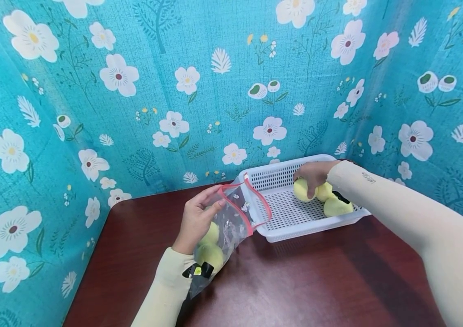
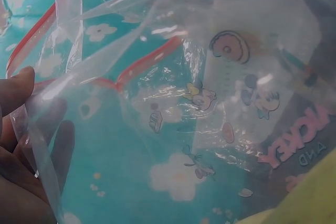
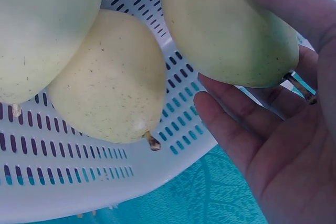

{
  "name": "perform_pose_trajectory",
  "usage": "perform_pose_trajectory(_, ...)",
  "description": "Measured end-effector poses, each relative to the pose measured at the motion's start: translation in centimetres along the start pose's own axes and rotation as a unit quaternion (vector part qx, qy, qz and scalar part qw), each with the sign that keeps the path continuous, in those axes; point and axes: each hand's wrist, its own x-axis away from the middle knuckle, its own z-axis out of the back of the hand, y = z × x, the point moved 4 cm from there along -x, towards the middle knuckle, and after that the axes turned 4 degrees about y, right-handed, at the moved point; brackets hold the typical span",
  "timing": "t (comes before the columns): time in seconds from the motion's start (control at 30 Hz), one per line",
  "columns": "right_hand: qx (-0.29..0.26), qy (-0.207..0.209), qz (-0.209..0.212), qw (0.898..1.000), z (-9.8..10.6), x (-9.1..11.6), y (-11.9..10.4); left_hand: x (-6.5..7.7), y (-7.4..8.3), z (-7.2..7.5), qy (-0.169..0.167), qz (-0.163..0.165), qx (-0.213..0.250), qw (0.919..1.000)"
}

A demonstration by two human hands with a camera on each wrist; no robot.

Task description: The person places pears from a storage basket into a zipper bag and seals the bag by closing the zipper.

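Head view: Within a white perforated basket (image 1: 280, 206) on a dark red-brown surface (image 1: 317, 272), a person's right hand (image 1: 314, 171) grips a pale yellow-green fruit (image 1: 302, 190), with two loose fruits (image 1: 337, 207) toward the basket's right end. Left of the basket, the left hand (image 1: 196, 218) pinches the edge of a clear bag (image 1: 235, 209), its red-trimmed mouth gaping across the basket's left end, a hold that seems meant to keep the mouth wide. Bagged fruit (image 1: 211, 255) probably weighs down the part farther from the basket.

Left wrist view: The left grip sets thumb and fingers on either side of the film. Among cartoon prints, pink lettering in reverse reads "MICKEY," with "AND" beneath; another line is cut off. The basket shows pale through the plastic.

Right wrist view: Above the basket's slotted floor, the right grip pinches the fruit between thumb and fingers, apparently cupping its round sides for support. No sticker shows on it.
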Motion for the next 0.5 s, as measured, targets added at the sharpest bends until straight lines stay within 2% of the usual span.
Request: perform_pose_trajectory(0.5,0.044,0.005,0.039,0.998,1.1,1.0,-2.5,0.0,0.0,0.0,-0.002,0.007,-0.002,1.0)
